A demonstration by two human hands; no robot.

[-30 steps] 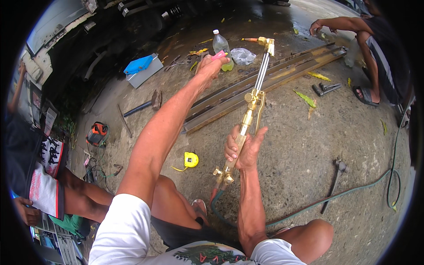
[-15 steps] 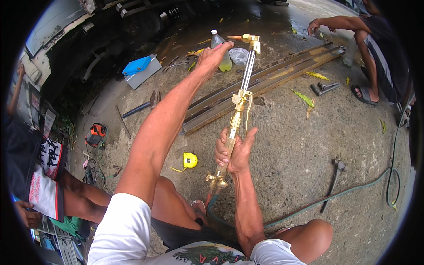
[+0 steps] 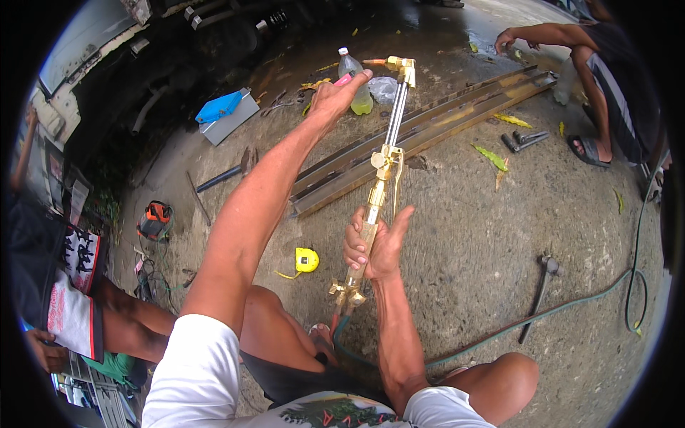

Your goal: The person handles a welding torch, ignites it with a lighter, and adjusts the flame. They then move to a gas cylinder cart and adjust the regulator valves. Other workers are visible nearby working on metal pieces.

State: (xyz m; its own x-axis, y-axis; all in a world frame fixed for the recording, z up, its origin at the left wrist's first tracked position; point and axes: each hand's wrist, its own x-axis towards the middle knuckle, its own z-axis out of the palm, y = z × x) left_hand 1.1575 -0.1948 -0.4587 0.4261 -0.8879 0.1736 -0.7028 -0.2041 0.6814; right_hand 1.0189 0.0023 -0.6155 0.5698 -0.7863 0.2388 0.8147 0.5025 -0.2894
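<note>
The right hand (image 3: 378, 246) is wrapped around the handle of the torch (image 3: 379, 160), thumb held off it, above the concrete (image 3: 457, 235). The left hand (image 3: 334, 100) grips a pink lighter (image 3: 344, 78) near the torch's tip; the bottle (image 3: 362, 103) stands just beyond, the tape measure (image 3: 307, 260) lies nearer.

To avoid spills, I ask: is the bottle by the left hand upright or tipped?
Upright: the bottle has its white cap uppermost, liquid below.
</note>
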